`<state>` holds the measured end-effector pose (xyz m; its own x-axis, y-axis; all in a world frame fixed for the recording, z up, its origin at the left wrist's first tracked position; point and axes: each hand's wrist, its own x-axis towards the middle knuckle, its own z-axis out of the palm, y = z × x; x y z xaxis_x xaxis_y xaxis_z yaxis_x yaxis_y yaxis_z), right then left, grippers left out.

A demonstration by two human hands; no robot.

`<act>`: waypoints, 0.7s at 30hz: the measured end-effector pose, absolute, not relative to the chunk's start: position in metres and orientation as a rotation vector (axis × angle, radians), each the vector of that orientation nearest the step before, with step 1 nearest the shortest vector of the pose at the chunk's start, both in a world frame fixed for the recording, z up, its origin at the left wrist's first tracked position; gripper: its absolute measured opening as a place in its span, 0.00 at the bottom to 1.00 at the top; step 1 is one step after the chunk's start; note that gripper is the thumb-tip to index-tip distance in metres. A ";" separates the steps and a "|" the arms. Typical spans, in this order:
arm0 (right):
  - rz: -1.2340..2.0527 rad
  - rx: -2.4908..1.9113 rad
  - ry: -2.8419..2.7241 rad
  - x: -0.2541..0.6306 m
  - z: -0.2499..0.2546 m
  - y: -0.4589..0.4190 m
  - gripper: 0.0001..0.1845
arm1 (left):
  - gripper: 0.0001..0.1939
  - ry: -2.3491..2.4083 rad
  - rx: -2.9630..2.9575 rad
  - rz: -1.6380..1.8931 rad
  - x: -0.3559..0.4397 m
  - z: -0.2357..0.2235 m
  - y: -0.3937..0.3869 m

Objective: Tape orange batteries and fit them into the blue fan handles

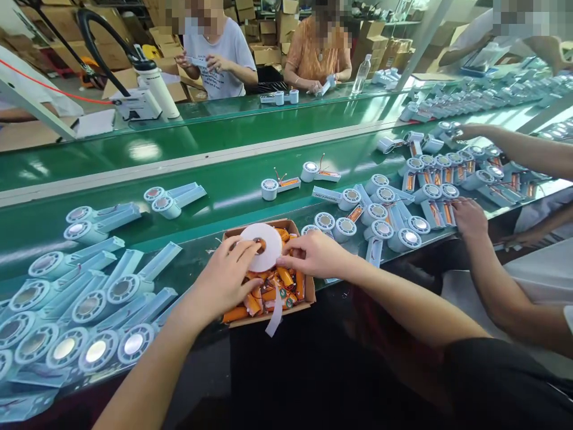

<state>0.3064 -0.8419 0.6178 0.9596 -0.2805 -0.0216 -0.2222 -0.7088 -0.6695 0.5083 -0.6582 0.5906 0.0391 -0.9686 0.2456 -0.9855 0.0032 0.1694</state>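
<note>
A long green conveyor belt (215, 179) ran across the room, glossy enough to throw back pale patches of overhead light. A pale strip (134, 170) divided it lengthwise. Beyond its far edge, stacked cardboard boxes (264, 36) filled the back of the room (some brown, some lighter). A slanted metal post (423, 36) rose near the far right corner.
</note>
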 end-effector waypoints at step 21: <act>-0.066 -2.229 -0.125 0.297 0.626 -0.783 0.24 | 0.18 -1.475 2.216 0.394 0.446 0.607 -0.592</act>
